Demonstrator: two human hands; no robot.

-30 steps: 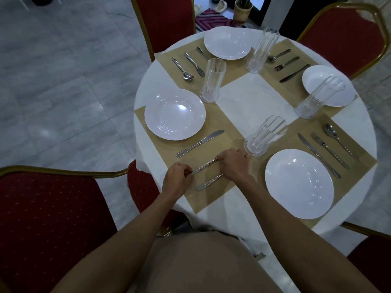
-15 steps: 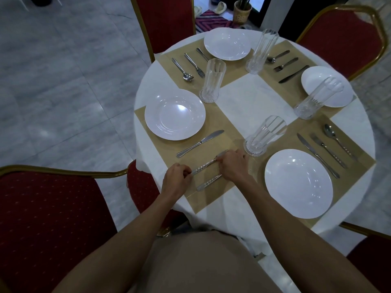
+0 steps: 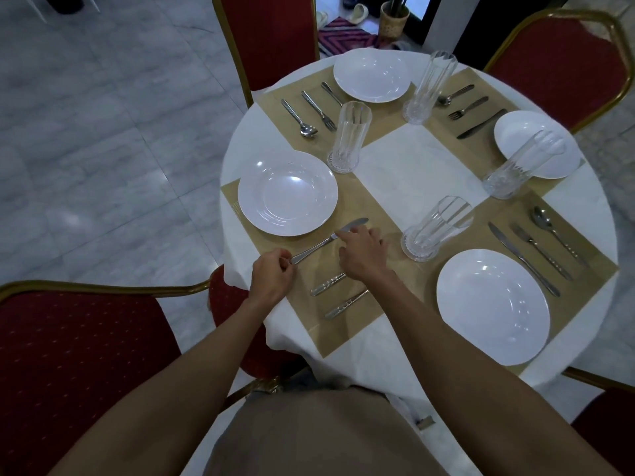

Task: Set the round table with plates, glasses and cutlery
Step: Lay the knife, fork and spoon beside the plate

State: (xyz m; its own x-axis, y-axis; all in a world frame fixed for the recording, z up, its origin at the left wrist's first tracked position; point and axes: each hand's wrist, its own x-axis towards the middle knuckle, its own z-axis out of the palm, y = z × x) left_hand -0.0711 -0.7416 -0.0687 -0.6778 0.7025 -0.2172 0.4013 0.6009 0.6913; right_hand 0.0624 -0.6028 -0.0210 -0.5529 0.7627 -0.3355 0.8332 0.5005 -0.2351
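On the round white-clothed table (image 3: 412, 173) a knife (image 3: 321, 245) lies on the near-left tan placemat (image 3: 364, 204), right of a white plate (image 3: 288, 192). My left hand (image 3: 273, 278) pinches the knife's handle end. My right hand (image 3: 362, 252) has its fingertips on the blade. Two more cutlery pieces, one (image 3: 328, 284) above the other (image 3: 345, 304), lie below the knife, their heads hidden under my right wrist. A ribbed glass (image 3: 434, 228) stands just right of my right hand.
Three other settings have plates (image 3: 372, 74), (image 3: 536, 144), (image 3: 493, 305), glasses (image 3: 348, 137), (image 3: 427, 87), (image 3: 519, 166) and cutlery. Red gold-framed chairs (image 3: 68, 355), (image 3: 268, 32), (image 3: 556, 60) ring the table. Grey tiled floor lies to the left.
Both hands have left the middle cutlery piece and moved up to the knife beside the plate, taking it at the handle end and the blade.
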